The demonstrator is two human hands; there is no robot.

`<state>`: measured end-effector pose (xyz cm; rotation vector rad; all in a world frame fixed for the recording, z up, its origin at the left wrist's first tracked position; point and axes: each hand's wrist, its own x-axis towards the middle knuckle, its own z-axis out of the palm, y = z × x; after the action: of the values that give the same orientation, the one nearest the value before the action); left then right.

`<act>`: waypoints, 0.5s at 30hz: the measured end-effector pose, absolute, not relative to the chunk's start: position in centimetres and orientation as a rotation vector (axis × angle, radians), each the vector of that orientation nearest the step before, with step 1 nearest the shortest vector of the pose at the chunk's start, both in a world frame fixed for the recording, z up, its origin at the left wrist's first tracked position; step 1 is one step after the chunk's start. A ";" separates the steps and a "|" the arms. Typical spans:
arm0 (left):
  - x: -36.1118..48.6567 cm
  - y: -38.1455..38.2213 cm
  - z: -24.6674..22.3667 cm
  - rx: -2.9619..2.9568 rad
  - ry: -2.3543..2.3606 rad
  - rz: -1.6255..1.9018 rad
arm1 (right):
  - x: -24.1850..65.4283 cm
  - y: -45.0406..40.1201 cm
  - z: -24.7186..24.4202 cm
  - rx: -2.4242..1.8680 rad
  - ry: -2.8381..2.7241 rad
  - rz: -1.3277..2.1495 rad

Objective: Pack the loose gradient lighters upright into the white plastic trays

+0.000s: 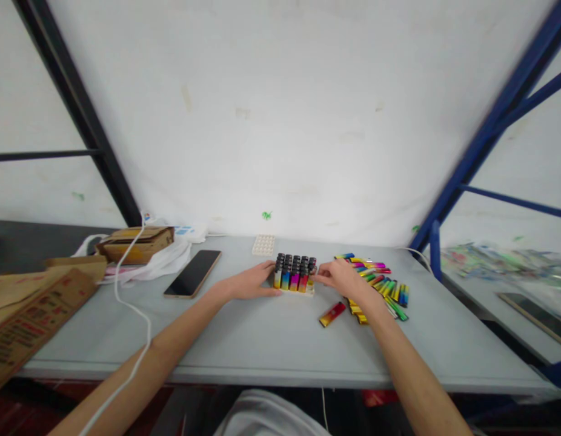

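Several upright lighters (295,274) with black tops and shiny coloured bodies stand in rows in a white tray (309,291). My left hand (257,281) is at the tray's left side, thumb and fingers apart around its left edge and corner. At the right end of the rows, my right hand (337,277) has its fingertips pinched at a lighter in the last column. To the right, partly under my right forearm, lies a loose pile of colourful lighters (384,289). One red and yellow lighter (332,315) lies apart on the grey table, in front of the pile.
A white tray with a grid of holes (263,244) lies behind the lighters. On the left are a black-screened phone (193,274), a cardboard box (137,244), white plastic bags (166,259) and a cardboard carton (39,309). A white cable (134,309) hangs across my left arm.
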<state>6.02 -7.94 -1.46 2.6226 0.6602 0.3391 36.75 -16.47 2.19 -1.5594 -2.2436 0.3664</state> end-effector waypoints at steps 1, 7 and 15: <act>6.0 -7.9 -1.5 2.624 0.664 0.340 | 36.8 -16.5 2.3 -1.583 -2.229 0.366; 6.0 -7.9 -1.6 2.618 0.660 0.335 | 38.8 -18.5 4.0 -1.400 -2.307 0.738; 6.2 -8.5 -1.4 2.631 0.699 0.291 | 39.4 -21.4 2.2 -1.345 -2.461 0.823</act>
<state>6.22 -8.49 -1.38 2.6308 0.6991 0.2907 39.37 -21.37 2.15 -1.3445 -2.4605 0.8234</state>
